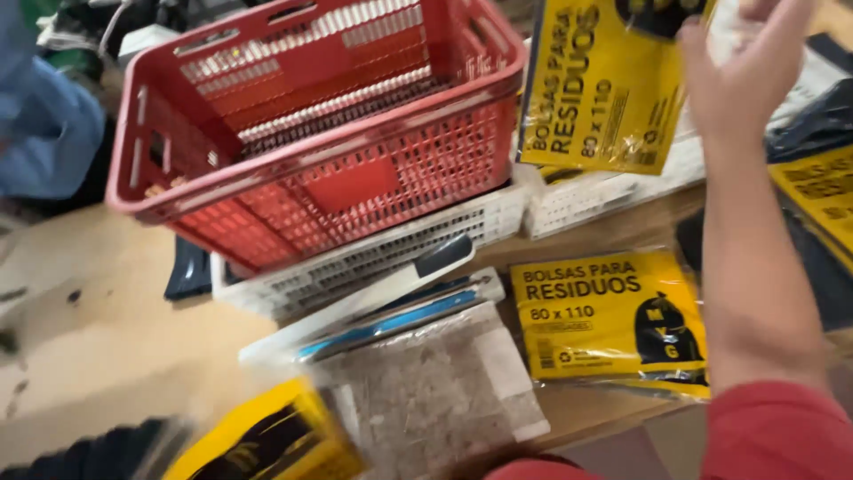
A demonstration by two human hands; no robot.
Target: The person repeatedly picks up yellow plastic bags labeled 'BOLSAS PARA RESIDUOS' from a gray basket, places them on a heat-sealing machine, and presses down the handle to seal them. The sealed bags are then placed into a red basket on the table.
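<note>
The slotted red plastic basket (311, 133) looks hard and semi-matt, while the yellow plastic-film bag packs (613, 324) are super glossy and crinkly.

A shop stockroom: red shopping basket (311, 124), stacked packs of bin bags (613, 320)

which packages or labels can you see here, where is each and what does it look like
Yellow packet: top right, held up at the right hand; flat, black print.
Second yellow packet: lying on the table, lower right; black bag drawing.
Blurred yellow packet: bottom edge, left of centre.
Clear grey packet: bottom centre, white label.
</note>
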